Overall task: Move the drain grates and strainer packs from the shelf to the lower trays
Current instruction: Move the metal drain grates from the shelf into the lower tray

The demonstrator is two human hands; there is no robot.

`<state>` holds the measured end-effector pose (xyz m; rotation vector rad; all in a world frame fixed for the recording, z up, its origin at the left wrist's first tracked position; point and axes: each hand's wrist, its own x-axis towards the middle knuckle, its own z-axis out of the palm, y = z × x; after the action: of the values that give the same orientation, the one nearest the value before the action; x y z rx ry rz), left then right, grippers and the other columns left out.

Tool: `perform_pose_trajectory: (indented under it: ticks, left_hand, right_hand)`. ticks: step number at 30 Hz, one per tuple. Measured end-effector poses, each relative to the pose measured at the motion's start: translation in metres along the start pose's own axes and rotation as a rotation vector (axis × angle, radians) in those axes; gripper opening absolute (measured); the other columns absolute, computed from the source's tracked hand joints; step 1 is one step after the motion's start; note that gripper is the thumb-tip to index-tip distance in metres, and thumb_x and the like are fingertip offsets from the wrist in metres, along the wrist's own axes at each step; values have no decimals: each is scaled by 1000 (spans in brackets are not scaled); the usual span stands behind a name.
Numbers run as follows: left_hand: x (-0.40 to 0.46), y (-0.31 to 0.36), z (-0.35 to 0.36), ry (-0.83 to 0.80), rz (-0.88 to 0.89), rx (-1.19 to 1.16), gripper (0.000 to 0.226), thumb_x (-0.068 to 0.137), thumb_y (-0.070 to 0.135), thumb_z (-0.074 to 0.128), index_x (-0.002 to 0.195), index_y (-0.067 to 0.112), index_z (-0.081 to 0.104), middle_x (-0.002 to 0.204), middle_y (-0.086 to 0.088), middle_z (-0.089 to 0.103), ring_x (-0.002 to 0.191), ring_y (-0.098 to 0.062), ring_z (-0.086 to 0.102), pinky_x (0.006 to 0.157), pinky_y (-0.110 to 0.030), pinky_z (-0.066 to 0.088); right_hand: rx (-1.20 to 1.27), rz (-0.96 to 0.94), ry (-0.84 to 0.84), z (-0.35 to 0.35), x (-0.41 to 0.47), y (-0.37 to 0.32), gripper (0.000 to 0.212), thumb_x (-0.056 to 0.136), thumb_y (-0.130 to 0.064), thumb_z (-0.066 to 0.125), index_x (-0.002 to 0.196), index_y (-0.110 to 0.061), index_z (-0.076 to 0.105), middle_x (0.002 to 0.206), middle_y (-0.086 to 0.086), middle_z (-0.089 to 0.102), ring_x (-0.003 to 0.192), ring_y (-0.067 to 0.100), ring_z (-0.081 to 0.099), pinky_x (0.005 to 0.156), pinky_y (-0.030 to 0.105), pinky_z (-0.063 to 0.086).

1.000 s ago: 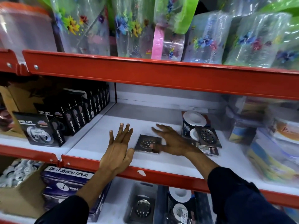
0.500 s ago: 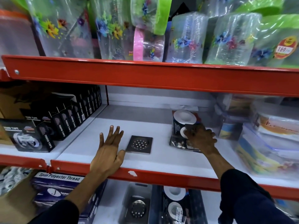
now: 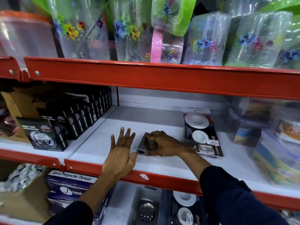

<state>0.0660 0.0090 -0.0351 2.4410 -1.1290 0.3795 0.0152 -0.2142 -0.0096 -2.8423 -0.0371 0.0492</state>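
My right hand is shut on a square steel drain grate with a round perforated centre, low over the white middle shelf. A second flat metal edge shows right under it; I cannot tell whether the two touch. My left hand is open, fingers spread, palm on the shelf's front edge just left of the grate. Dark strainer packs with white rings lie stacked to the right. Below, a clear tray holds a grate, and beside it are more strainer packs.
Black nano tape boxes line the shelf's left side. Wrapped plastic containers crowd the right. A red shelf beam runs overhead with flowered jugs above. A thread box and a carton of white rings sit lower left.
My right hand left the strainer pack stack with the grate that lay on it and moved left to the grate on the shelf. The left hand stayed at the shelf edge.
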Motion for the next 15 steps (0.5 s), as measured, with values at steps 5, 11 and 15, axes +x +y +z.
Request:
perform_pose_trajectory:
  ticks: [5,11,15]
  left_hand:
    - [1,1,0,-11,-5,17,81,76,41,17,154,19,12,165,-1,1,150,-14,-21,124,-51,-7]
    - [1,-2,2,-33,-3,31,80,77,42,18,154,20,12,165,0,1,149,-13,-21,124,-51,-7]
    - [1,-1,0,-73,16,35,81,76,45,16,154,21,14,164,2,2,149,-16,-22,123,-51,-11]
  right_hand:
    - [-126,-9,-107,-1,8,-5,87,80,-70,60,151,-28,31,153,6,37,136,28,33,112,39,35]
    - [-66,-36,-5,-5,-16,-11,96,84,-68,57,157,-26,10,167,4,5,154,22,3,126,38,6]
    - [-54,73,273,-4,-58,0,83,92,-67,43,157,-28,8,167,-5,0,154,17,-2,127,41,7]
